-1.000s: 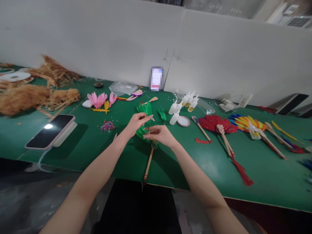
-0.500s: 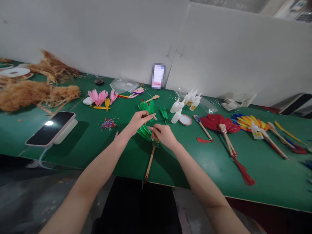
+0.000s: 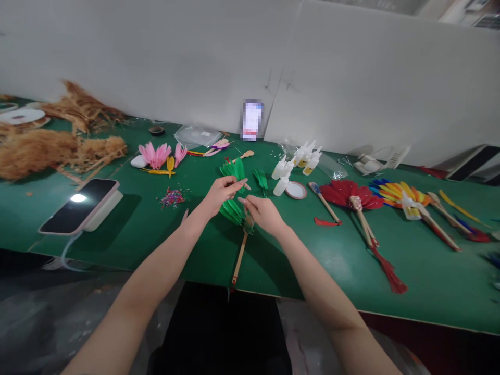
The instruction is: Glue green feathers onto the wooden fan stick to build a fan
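Observation:
My left hand (image 3: pixel 222 194) pinches a green feather (image 3: pixel 239 167) between thumb and fingers, its tip pointing away from me. Just below the feather's lower end, my right hand (image 3: pixel 266 213) is closed in a pinch; whatever its fingertips hold is too small to make out. Under both hands lies a feather fan with green feathers (image 3: pixel 231 212) and a light wooden handle (image 3: pixel 239 260), which reaches the table's front edge. The fan's base is partly covered by my right hand. A small bunch of green feathers (image 3: pixel 260 181) lies just beyond my right hand.
White glue bottles (image 3: pixel 282 185) and a shallow white dish (image 3: pixel 296 190) stand right of centre. Farther right lie a red feather fan (image 3: pixel 351 196) and a yellow-blue one (image 3: pixel 404 194). At left are pink feathers (image 3: pixel 155 155), sequins (image 3: pixel 172 198), brown fibre (image 3: pixel 58 151) and a phone (image 3: pixel 80 207).
My right hand's fingertips have moved slightly up, away from the fan's base and nearer the feather's lower end. My left hand keeps its pinch on the green feather. The view has shifted slightly.

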